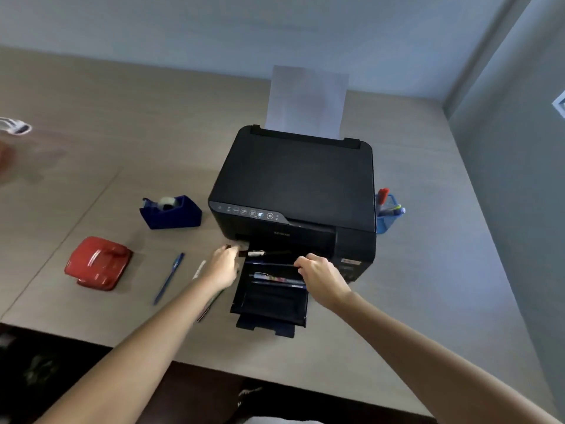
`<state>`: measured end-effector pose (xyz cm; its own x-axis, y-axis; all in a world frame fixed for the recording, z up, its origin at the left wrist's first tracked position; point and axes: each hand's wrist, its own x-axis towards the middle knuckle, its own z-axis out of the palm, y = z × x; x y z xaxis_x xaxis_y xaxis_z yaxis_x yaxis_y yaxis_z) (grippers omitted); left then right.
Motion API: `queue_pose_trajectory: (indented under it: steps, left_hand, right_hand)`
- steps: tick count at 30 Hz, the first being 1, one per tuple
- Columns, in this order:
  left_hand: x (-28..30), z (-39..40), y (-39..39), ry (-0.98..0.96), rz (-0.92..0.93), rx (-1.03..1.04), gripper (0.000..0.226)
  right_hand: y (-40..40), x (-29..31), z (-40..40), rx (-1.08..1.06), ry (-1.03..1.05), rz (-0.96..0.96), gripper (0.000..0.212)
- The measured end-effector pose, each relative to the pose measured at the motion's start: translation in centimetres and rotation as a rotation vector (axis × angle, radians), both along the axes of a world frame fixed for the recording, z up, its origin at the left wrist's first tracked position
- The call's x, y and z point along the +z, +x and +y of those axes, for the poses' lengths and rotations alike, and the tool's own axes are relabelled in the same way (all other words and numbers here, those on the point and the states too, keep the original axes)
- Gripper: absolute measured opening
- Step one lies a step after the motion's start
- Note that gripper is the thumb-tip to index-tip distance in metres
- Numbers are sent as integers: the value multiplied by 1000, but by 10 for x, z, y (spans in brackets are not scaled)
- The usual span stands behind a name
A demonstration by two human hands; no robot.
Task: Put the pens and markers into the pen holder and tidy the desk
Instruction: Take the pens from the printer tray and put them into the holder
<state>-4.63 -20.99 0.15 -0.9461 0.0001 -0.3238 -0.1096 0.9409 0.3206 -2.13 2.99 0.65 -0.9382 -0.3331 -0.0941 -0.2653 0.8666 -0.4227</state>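
Note:
A black pen with a silver clip (pixel 257 253) lies across the printer's output slot. My left hand (pixel 221 266) is pinched on its left end. My right hand (pixel 319 278) has its fingers curled at the pen's right end; whether it grips anything is unclear. Several pens (pixel 276 278) lie on the printer's black output tray (pixel 269 304) between my hands. A blue pen (pixel 169 278) and a white marker (pixel 199 268) lie on the desk to the left. Another thin pen (pixel 211 306) shows under my left forearm. The blue mesh pen holder (pixel 383 220), with markers in it, stands behind the printer's right side.
The black printer (pixel 293 182) fills the desk's middle, with white paper (pixel 305 102) in its rear feed. A blue tape dispenser (pixel 171 211) and a red hole punch (pixel 97 263) sit to the left. The desk's front edge (pixel 183 359) is close below.

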Motion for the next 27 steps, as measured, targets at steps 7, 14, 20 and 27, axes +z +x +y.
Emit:
queue_pose_trajectory:
  steps: [7, 14, 20, 27]
  left_hand:
    - [-42, -2, -23, -53, 80, -99, 26]
    - [-22, -35, -9, 210, 189, -42, 21]
    - [23, -77, 32, 183, 283, 0, 14]
    - [117, -76, 51, 119, 395, -51, 16]
  right_hand:
    - [-22, -5, -31, -67, 426, -138, 33]
    - [-30, -25, -31, -46, 446, -182, 23]
    - [-20, -25, -22, 44, 407, -88, 21]
    - [10, 59, 20, 76, 145, 119, 13]
